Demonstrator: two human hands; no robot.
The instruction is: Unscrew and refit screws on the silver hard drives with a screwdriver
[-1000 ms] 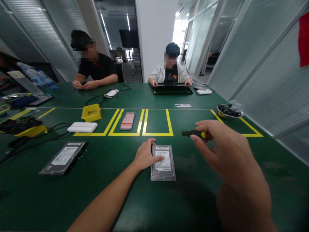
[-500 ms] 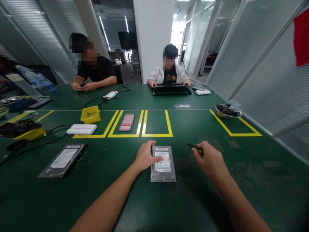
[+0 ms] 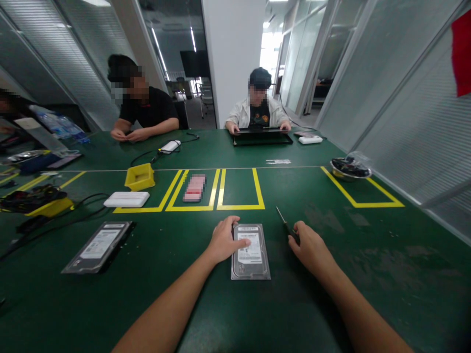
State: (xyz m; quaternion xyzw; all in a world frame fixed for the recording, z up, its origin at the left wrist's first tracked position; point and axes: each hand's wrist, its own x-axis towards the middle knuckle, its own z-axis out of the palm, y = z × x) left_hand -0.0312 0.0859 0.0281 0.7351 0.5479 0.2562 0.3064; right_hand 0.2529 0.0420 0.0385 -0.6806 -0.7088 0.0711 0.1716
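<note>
In the head view a hard drive with a white label lies flat on the green table in front of me. My left hand grips its upper left side, thumb across the label and fingers along the far left edge. To the right of the drive, my right hand is closed round a screwdriver. Its thin metal shaft points away from me and slightly left, clear of the drive. Most of the handle is hidden by my fingers.
Another hard drive lies at the left. Beyond are a white power bank-like block, a yellow bin, a pinkish phone-sized item and a bowl of dark parts. Two people sit across the table; one holds a dark panel.
My right hand has moved a little left and down, and the screwdriver has turned so that its shaft points more away from me. My left hand stays on the drive.
</note>
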